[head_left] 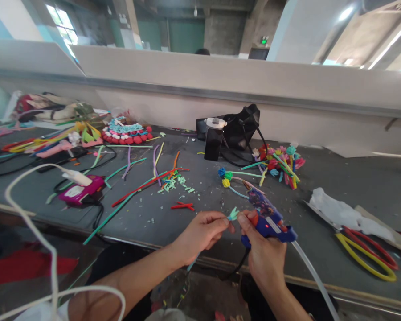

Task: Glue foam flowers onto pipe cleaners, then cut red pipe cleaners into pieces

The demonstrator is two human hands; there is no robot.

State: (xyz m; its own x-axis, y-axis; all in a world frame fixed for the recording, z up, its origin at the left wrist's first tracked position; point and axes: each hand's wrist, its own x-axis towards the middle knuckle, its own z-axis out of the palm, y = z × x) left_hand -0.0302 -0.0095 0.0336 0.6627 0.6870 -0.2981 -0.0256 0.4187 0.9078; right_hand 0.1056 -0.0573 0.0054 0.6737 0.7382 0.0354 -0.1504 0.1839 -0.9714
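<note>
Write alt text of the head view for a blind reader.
The left hand pinches a blue stem tipped with a pale-green tuft; close by, the right hand holds a blue glue gun. Colorful fuzzy sticks and clippings lie beyond on the dark table.

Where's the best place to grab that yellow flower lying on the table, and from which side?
Probably by its pale blue stem, just below the yellow head, pinched from above and the person's left. The stem is slim and lies flat, while the ruffled head might crush. The stem's other end runs toward the glue gun in the right hand, so the left looks freer.
</note>
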